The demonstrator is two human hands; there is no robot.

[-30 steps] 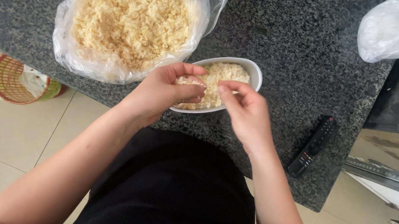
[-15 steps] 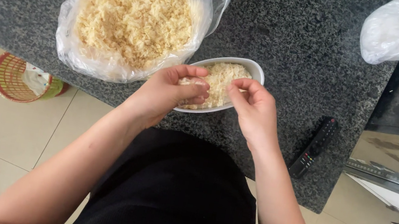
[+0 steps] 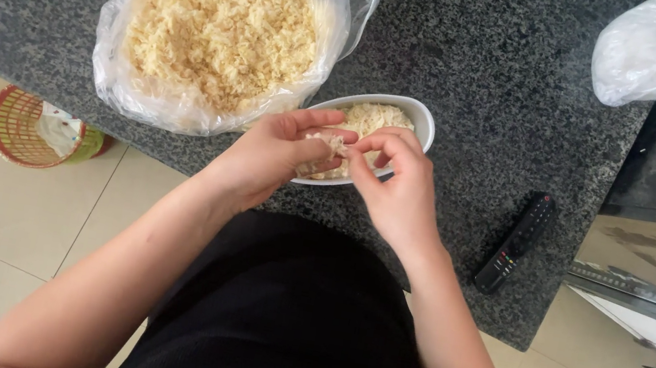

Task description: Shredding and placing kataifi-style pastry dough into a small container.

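both the left hand (image 3: 274, 157) and right hand (image 3: 399, 188) are pinching a pale shredded piece (image 3: 333, 144) with closed fingers over the white bowl (image 3: 420, 118) on the bench (image 3: 492, 69), seemingly pulling it apart, which calls for a gentle outward tug.

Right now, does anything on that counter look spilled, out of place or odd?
Nothing looks spilled. The one odd item is a black remote control lying near the edge of the granite counter, beside the food. Both hands, left and right, pinch a pale shred over the white oval dish; the crumbs stay inside the open plastic bag.
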